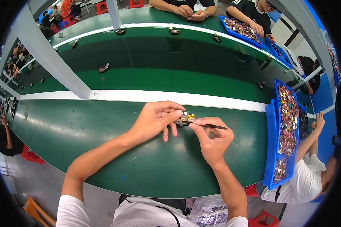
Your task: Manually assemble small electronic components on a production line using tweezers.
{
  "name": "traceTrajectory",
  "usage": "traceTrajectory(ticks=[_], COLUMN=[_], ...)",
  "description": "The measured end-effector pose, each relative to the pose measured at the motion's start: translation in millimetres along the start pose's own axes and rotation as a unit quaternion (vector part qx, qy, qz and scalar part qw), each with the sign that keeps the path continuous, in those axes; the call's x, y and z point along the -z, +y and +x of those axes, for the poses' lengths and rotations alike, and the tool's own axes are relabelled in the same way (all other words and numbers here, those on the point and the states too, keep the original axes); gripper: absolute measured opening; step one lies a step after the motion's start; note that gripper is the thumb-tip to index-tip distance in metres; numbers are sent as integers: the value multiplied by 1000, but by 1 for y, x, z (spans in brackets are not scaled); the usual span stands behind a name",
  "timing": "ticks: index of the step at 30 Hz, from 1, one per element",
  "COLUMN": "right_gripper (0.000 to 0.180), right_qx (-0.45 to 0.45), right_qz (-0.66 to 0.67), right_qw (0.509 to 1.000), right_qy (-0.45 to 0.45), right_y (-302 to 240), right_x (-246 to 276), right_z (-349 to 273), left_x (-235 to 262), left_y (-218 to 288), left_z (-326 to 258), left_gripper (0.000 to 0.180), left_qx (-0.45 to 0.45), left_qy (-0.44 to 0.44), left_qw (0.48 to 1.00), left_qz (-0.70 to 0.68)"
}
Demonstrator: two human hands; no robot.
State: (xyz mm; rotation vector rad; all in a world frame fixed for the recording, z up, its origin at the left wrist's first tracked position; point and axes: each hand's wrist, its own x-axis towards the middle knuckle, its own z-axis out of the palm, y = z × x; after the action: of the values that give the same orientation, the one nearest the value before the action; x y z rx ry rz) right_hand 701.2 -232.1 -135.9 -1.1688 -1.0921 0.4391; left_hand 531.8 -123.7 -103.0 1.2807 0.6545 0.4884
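Note:
Above the green worktable, my left hand (155, 117) is closed on a small electronic part (185, 116), black with a yellow piece on its right side. Thumb and fingertips pinch it, and they hide much of its shape. Between the thumb and fingers of my right hand (216, 138) lies a thin black tool that looks like tweezers (212, 125). Its tip reaches left to the lower side of the part and seems to touch it. Fine detail at the tip is too small to make out.
Blue trays (271, 147) heaped with small colourful parts stand at the table's right end. Beyond a white rail (185, 99) runs a green conveyor belt (140, 81) carrying several small dark parts. A grey post (53, 53) rises at the left. Co-workers sit opposite and to the right.

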Motion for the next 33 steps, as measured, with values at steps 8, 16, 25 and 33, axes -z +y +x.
traceTrajectory(ticks=[8, 16, 25, 33], right_gripper=[10, 10, 12, 13], right_qx=[-34, -17, -45, 3], right_qz=[12, -12, 13, -30], right_qw=[999, 1000, 999, 999], right_qy=[-3, -9, -18, -20], right_y=[0, 0, 2, -1], right_x=[2, 4, 8, 6], right_z=[2, 4, 6, 9], left_x=[-3, -3, -2, -2], left_y=[-1, -1, 0, 5], left_z=[0, 1, 4, 5], left_gripper=[32, 31, 29, 28], left_qx=[-9, -23, -10, -17], left_qy=[11, 16, 11, 32], left_qw=[1000, 1000, 999, 999], left_qz=[4, -2, 41, 39])
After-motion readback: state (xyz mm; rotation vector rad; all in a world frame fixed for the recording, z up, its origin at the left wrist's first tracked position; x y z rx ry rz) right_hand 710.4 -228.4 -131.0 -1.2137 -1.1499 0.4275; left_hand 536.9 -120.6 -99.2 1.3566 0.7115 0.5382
